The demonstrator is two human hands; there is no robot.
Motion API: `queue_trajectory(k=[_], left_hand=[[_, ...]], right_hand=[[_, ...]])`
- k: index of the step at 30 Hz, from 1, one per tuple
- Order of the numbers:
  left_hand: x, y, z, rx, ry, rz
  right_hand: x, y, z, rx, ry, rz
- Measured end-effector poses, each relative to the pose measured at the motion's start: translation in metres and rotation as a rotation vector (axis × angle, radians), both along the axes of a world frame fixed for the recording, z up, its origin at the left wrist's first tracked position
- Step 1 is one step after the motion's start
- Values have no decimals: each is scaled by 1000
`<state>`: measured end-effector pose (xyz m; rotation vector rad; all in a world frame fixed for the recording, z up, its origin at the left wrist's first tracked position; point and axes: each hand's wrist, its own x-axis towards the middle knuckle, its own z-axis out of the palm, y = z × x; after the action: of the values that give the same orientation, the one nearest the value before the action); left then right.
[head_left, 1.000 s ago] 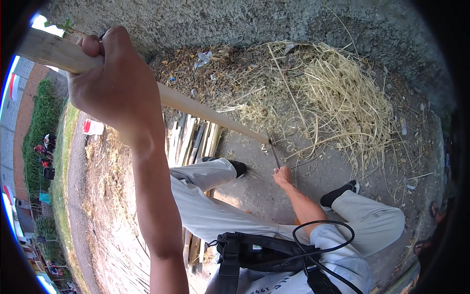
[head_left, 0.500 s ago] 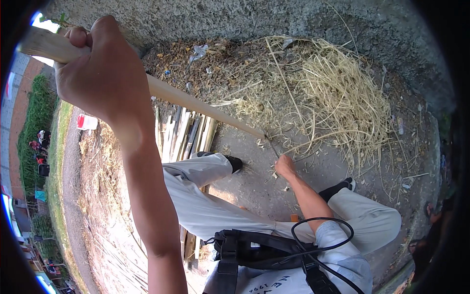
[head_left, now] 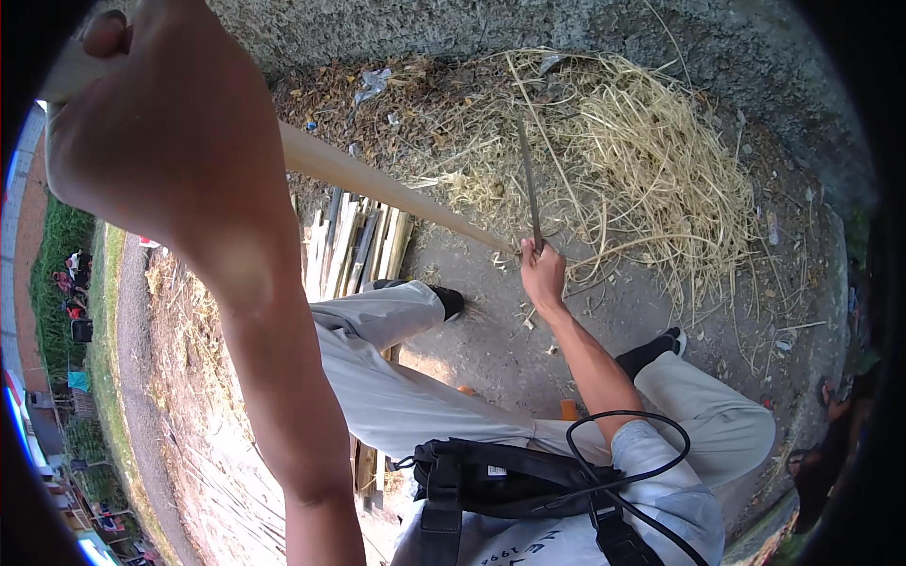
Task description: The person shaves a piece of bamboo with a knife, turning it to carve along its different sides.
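My left hand (head_left: 165,123) is raised close to the camera at upper left, closed around the near end of a long pale bamboo pole (head_left: 377,184). The pole slants down to the right, its far end on the ground by my right hand (head_left: 543,274). My right hand grips the handle of a long thin dark blade (head_left: 528,179), which points straight up over the pole's lower end. Small pale chips lie on the ground around that hand. My legs in light trousers spread to either side.
A large heap of yellow bamboo shavings (head_left: 651,179) covers the ground at upper right. A stack of split bamboo slats (head_left: 354,245) lies under the pole, left of my black shoe (head_left: 448,300). A grey concrete wall (head_left: 472,28) runs behind.
My right hand has lifted the blade from low beside the pole's end to upright above it. My left hand with the pole's near end has moved closer to the camera.
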<state>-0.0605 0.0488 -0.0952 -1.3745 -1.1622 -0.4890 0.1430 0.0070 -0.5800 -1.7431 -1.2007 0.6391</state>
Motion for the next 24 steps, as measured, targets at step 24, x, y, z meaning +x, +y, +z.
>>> queue_trajectory(k=[24], left_hand=[[17, 15, -21, 134, -657, -477]], right_hand=[[8, -70, -68, -760, -109, 236]])
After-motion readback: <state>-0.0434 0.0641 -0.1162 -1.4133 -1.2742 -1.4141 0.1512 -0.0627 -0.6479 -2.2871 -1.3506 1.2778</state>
